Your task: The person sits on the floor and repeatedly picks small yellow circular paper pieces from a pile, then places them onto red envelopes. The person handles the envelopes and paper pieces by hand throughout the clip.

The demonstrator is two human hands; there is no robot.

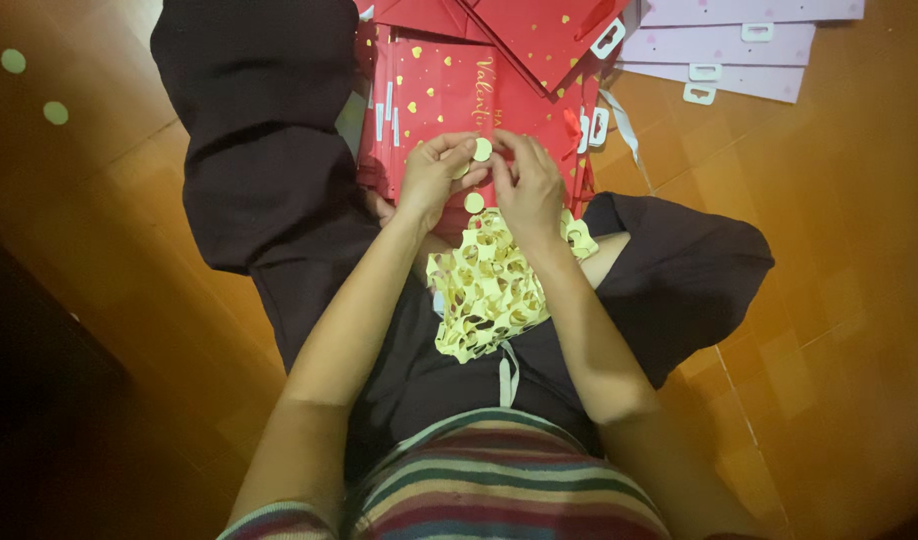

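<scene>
Stickers mostly gone: the pale yellow punched-out sticker sheet (pixel 489 290) at centre frame is nearly all holes. Left hand (pixel 434 175) pinches a round pale sticker (pixel 482 149); right hand (pixel 527 185) curls beside it over red heart-print paper bags (pixel 429 90), upper centre.

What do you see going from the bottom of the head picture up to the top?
Striped shirt → yellow sheet full of holes → left hand and right hand pinching a round yellow sticker → red paper bags → pink paper bags.
</scene>
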